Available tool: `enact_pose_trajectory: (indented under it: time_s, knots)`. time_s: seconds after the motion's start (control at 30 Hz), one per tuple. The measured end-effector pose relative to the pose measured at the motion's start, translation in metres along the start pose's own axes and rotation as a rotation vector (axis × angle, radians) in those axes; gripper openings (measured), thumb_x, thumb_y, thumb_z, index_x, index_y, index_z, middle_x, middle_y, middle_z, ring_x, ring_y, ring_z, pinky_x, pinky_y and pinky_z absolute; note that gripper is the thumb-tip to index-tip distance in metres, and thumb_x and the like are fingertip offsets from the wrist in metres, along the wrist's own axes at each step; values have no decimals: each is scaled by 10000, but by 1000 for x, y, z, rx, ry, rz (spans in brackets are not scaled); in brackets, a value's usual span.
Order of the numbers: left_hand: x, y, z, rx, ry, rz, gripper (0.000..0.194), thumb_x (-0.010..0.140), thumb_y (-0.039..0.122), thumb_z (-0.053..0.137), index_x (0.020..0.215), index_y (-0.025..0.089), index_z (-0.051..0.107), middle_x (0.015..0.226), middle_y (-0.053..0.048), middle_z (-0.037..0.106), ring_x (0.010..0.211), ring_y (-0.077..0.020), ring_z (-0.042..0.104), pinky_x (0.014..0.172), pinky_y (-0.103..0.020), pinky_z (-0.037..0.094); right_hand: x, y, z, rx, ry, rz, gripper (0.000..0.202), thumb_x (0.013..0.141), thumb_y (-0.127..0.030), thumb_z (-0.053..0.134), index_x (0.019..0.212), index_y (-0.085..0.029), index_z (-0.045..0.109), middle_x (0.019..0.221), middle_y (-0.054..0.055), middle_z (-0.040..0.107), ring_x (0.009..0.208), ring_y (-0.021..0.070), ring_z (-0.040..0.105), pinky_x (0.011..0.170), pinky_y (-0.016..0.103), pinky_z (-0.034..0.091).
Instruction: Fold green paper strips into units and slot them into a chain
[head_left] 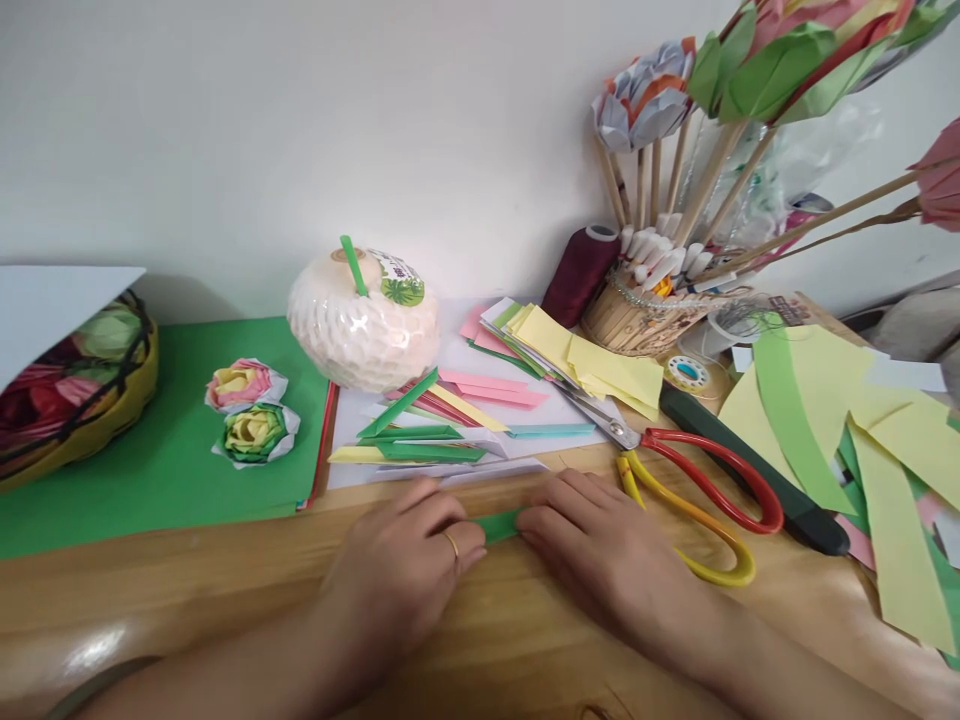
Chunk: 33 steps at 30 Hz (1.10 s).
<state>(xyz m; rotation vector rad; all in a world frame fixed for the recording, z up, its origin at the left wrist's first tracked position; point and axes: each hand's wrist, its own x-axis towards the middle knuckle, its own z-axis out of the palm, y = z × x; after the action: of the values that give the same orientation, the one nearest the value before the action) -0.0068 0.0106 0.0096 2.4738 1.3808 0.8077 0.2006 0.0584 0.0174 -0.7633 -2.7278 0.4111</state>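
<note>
A narrow green paper strip point(498, 526) lies flat at the front of the wooden table, between my two hands. My left hand point(405, 560) is closed, with thumb and bent fingers on the strip's left end; a gold ring is on one finger. On its other end, the curled fingertips of my right hand point(600, 545) press down, hiding that part. Just beyond my hands, several folded paper strips point(431, 452) in green, pink, yellow, white and blue lie on a white sheet. Beside my right hand rest scissors point(622, 432) with one red and one yellow handle.
Green sheets point(172, 480) at left carry two small paper flowers point(259, 430) and a basket point(124, 430). A wrapped coconut point(367, 330) stands behind. At right are yellow paper slips point(577, 355), a dark-handled tool point(757, 475), paper scraps point(892, 510), a thread spool point(581, 270) and stemmed paper flowers point(649, 100).
</note>
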Motion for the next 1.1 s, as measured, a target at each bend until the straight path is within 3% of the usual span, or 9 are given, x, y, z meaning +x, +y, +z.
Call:
enact_pose_trajectory:
  time_s: [0.13, 0.3, 0.6, 0.77, 0.9, 1.1]
  knots:
    - [2, 1, 1, -106, 18, -146, 207, 880, 163, 465, 752, 187, 627, 670, -3, 588, 688, -158, 506, 616, -279, 429, 4, 2, 4, 14, 19, 65, 212, 935, -172, 377, 854, -160, 573, 770, 43, 553, 724, 173, 481, 649, 308, 398]
    - [6, 3, 1, -24, -36, -295, 141, 818, 155, 479, 692, 185, 535, 644, 4, 565, 654, -171, 488, 559, -282, 397, 9, 3, 6, -25, 5, 126, 183, 915, -163, 404, 783, -168, 530, 765, 38, 537, 702, 174, 493, 608, 294, 416]
    - [7, 3, -1, 114, -86, -216, 140, 837, 131, 470, 711, 180, 510, 717, -8, 551, 667, -171, 498, 575, -289, 415, 8, 7, 5, -65, -33, 137, 37, 856, -170, 527, 823, -177, 510, 857, 54, 551, 790, 204, 523, 656, 339, 470]
    - [4, 0, -1, 88, -112, -223, 106, 843, 153, 482, 751, 174, 531, 775, -17, 559, 696, -170, 522, 587, -285, 437, 5, 8, 5, -6, -14, 164, 114, 815, -144, 584, 788, -182, 480, 822, 39, 551, 770, 203, 521, 641, 333, 457]
    - [1, -4, -1, 12, -23, -187, 92, 856, 242, 524, 853, 171, 583, 843, -39, 601, 777, -187, 546, 662, -312, 465, 2, 5, 1, 113, 66, 144, 111, 861, -134, 509, 782, -192, 457, 780, 24, 563, 722, 168, 519, 619, 283, 430]
    - [1, -3, 0, -170, 115, -72, 90, 850, 141, 532, 797, 168, 599, 672, 12, 628, 646, -128, 549, 612, -237, 452, 2, -4, -5, 151, 75, 117, 62, 905, -202, 449, 889, -185, 507, 770, 30, 610, 702, 160, 565, 609, 259, 419]
